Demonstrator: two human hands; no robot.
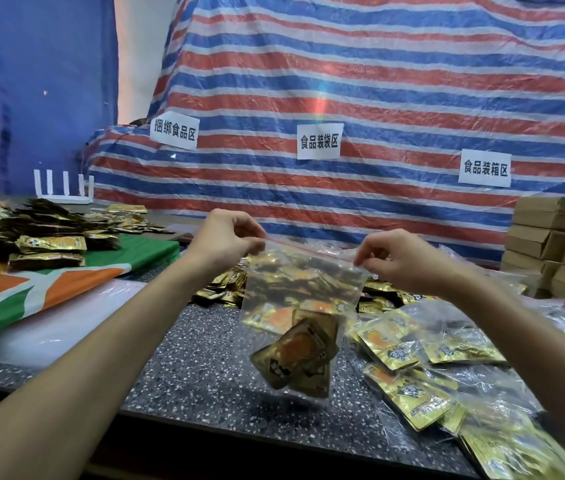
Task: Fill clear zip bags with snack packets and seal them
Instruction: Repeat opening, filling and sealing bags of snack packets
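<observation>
Speckled counter (205, 358) | left hand (225, 237), right hand (395, 261) pinch top corners | zip bag (302, 292) hangs between them

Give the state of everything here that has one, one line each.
zip bag: held up off the table, packets in its bottom; sealed or not, cannot tell.
left hand: pinches the bag's top left corner.
right hand: pinches the bag's top right corner.
filled bags: lying on the table.
cardboard boxes: stacked.
</observation>
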